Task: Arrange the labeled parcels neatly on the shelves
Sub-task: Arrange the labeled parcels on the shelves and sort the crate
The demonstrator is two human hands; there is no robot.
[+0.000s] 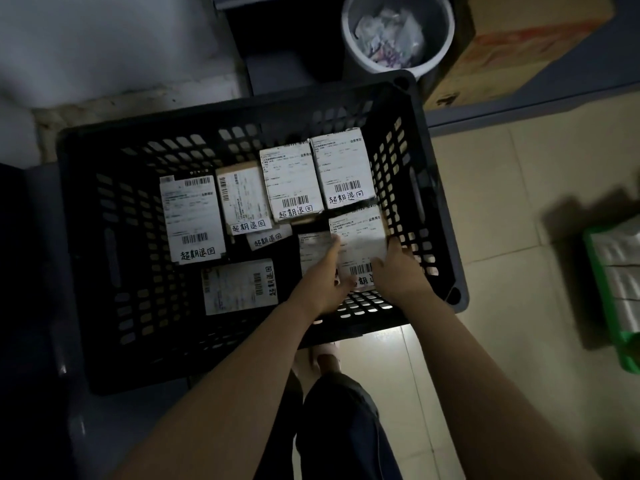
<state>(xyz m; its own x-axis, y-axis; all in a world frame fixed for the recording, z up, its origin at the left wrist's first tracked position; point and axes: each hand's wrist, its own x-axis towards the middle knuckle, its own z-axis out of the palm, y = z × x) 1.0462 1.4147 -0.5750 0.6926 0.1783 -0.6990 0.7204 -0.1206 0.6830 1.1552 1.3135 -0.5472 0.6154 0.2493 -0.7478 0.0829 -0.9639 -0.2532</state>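
Reaching deep into the near right corner of the black crate (242, 107), both hands had come to one labelled parcel (360, 237), and it was a tight spot. The parcel lay flat, label up, close against the crate's right wall, straight ahead of the person. Its long axis ran away from them, with the barcode and handwritten characters at the near end, so the label read upright from where they stood. The left hand (323, 275) lay along the left long edge, fingers stretched fairly straight, pressing rather than clutching. The right hand (398, 268) was wedged between parcel and wall, its fingers curled down over the right edge, gripping it as far as the dim light let one judge. Neither hand was nearer: one had each long side. The other parcels (194, 220) lay label-up to the left and beyond. With the wall so close on the right, the lift looked likely to go straight up, and no shelf could be made out for certain.
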